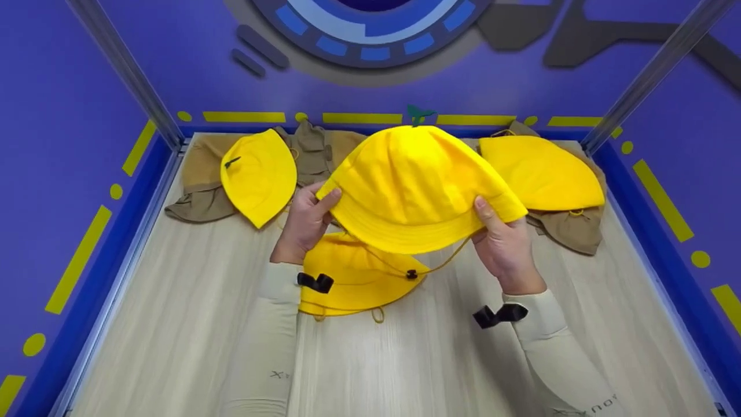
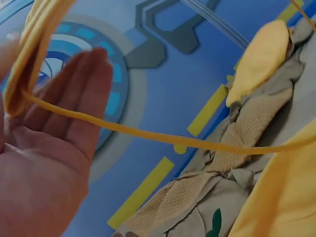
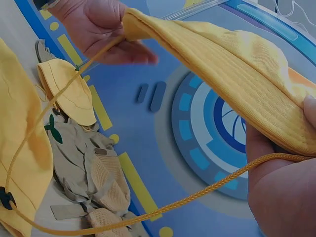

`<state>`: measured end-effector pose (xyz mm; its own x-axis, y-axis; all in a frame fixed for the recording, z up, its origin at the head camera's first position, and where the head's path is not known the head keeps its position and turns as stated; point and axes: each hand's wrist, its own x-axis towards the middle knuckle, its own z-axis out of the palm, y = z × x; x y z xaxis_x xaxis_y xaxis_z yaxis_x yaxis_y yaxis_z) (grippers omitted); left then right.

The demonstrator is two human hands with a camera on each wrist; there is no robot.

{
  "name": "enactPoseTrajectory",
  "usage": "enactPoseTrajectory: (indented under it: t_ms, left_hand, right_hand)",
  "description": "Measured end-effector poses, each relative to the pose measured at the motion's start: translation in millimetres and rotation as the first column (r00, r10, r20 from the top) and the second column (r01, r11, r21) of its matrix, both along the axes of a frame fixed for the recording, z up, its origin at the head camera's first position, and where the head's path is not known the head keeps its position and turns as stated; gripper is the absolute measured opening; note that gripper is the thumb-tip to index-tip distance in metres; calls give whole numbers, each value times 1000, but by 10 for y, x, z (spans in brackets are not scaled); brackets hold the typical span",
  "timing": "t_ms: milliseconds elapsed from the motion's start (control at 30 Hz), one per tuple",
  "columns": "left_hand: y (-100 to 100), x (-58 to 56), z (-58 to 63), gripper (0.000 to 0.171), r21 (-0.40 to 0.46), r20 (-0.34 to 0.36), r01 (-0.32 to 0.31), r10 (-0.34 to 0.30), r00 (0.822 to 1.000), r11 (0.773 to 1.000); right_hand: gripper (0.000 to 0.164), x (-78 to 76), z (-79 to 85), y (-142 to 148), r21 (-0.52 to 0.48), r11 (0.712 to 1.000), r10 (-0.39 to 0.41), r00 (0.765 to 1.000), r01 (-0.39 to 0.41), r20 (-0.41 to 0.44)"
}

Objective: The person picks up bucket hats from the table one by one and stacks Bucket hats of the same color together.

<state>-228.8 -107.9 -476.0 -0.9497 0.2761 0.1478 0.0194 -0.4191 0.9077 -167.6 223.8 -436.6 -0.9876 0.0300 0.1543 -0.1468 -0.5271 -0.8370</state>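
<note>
A yellow bucket hat (image 1: 417, 179) with a green sprout (image 1: 418, 114) on its crown is held up over the table. My left hand (image 1: 305, 220) pinches the brim at one end, thumb on the near side. At the opposite end my right hand (image 1: 508, 249) grips the brim between thumb and fingers. From the brim droops a yellow chin cord (image 3: 197, 200) with a black toggle (image 3: 7, 199). Under the raised hat lies another yellow hat (image 1: 359, 289), partly covered by it and my left wrist.
Another yellow hat (image 1: 260, 176) lies on a brown hat (image 1: 202, 202) at the back left. At the back right, a yellow hat (image 1: 541, 174) overlaps a brown one (image 1: 570, 231). Brown cloth (image 1: 312, 147) sits along the back. Purple walls (image 1: 58, 116) enclose the wood-grain table (image 1: 393, 370).
</note>
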Motion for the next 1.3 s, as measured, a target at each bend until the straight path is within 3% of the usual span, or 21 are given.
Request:
enactPoseTrajectory:
  t_ms: [67, 167, 300, 400, 467, 567, 633, 700, 800, 900, 1033, 1100, 1200, 1300]
  left_hand:
    - [-44, 14, 36, 39, 24, -9, -62, 62, 998, 998]
    - [-138, 36, 145, 35, -36, -62, -159, 157, 986, 987]
    - [-290, 56, 306, 31, -137, -146, -262, 242, 959, 955]
    - [-401, 89, 349, 31, -187, -172, -320, 290, 942, 929]
    - [-470, 126, 324, 34, -226, -167, -344, 311, 935, 912]
    - [-560, 197, 217, 38, -297, -151, -370, 340, 928, 880]
    - [-613, 256, 132, 41, -359, -130, -375, 352, 927, 855]
    - [-657, 325, 50, 42, -423, -102, -367, 358, 928, 829]
    - [-705, 432, -62, 44, -518, -68, -342, 360, 930, 784]
    - [-730, 542, -170, 44, -633, -60, -322, 371, 927, 703]
    - [-744, 686, -326, 39, -750, -48, -296, 397, 916, 592]
    - [-746, 749, -396, 37, -775, -36, -285, 411, 911, 564]
    - [-738, 819, -483, 35, -811, -26, -261, 412, 911, 524]
    - [-720, 859, -554, 34, -858, -44, -237, 394, 918, 455]
  right_hand:
    - [31, -32, 12, -47, 23, 1000, 9, 1000, -9, 8]
    - [34, -80, 44, -115, 82, 997, -9, 1000, 9, 8]
    - [36, -160, 74, -238, 157, 983, -88, 996, 91, -25]
    - [32, -211, 37, -335, 233, 957, -160, 984, 174, -79]
    - [29, -223, -33, -371, 324, 919, -197, 973, 225, -117]
    - [28, -210, -189, -378, 492, 825, -235, 961, 276, -146]
    - [32, -190, -310, -373, 581, 769, -233, 963, 267, -134]
    - [37, -167, -433, -376, 637, 734, -216, 971, 233, -106]
    - [48, -129, -608, -401, 682, 715, -170, 984, 155, -45]
    - [55, -94, -761, -436, 726, 683, -138, 990, 82, 17]
    - [53, -54, -931, -474, 807, 590, -120, 989, 0, 87]
    - [50, -37, -1007, -488, 841, 539, -109, 987, -40, 117]
    - [47, -12, -1100, -502, 870, 485, -86, 985, -87, 146]
    - [44, 4, -1174, -516, 903, 417, -71, 987, -104, 147]
